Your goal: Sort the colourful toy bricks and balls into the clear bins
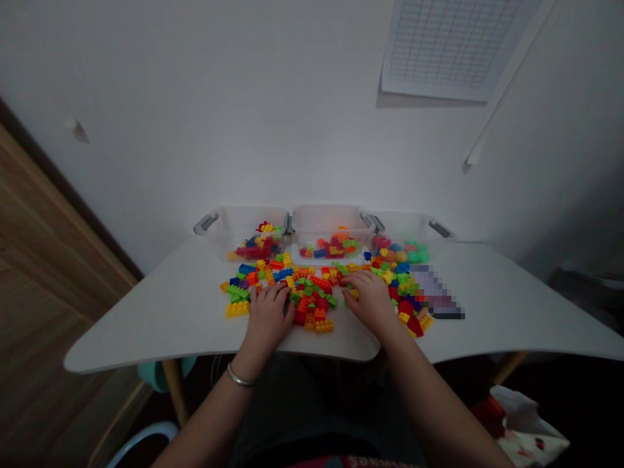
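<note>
1. Bricks (320,303) lie scattered on the table (156,312), just below the frame's centre.
2. Left hand (267,314): left of centre, fingers bent over bricks; cannot tell whether any is gripped.
3. Right hand (371,300): right of centre, fingers curled at bricks; grip unclear.

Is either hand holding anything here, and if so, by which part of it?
Cannot be told: the left hand is among the toy bricks, the right hand curls at their other side, and neither grip shows clearly.
</note>
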Demonstrator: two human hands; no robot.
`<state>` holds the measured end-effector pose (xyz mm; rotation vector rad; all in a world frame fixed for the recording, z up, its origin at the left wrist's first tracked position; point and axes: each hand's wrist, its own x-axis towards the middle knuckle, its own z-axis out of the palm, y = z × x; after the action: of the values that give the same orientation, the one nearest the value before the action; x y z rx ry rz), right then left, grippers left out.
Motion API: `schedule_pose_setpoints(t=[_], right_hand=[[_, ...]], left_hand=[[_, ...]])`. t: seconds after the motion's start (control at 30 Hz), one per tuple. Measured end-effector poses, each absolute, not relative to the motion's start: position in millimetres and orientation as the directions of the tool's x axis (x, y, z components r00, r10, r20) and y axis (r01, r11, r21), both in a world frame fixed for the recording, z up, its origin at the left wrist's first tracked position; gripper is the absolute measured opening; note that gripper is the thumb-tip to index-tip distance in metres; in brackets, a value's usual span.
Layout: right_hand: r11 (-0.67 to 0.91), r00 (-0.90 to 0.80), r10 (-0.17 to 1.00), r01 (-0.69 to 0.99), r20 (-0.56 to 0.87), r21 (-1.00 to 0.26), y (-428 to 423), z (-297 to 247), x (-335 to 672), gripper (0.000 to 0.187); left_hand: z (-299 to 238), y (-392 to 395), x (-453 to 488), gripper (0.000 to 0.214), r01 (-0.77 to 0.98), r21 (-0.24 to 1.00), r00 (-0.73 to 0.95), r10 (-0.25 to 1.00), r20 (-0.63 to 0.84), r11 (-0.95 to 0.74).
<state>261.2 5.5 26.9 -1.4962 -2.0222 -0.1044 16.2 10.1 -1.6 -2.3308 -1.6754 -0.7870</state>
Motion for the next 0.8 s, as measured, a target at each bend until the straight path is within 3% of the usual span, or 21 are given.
schedule_pose_setpoints(t=[0.43,0.8], right_hand=[[0.24,-0.15,0.883,0.958,0.444,-0.154,-5,5,259,0.024],[0.306,-0.145,0.864,0.912,0.482,-0.275,-1,7,258,0.024]], left_hand=[[1,9,16,0.031,0.914,0.178,0.229,0.824,0.519,-0.366],[0,10,16,0.031,0.916,0.169,0.23,0.82,0.525,-0.365]])
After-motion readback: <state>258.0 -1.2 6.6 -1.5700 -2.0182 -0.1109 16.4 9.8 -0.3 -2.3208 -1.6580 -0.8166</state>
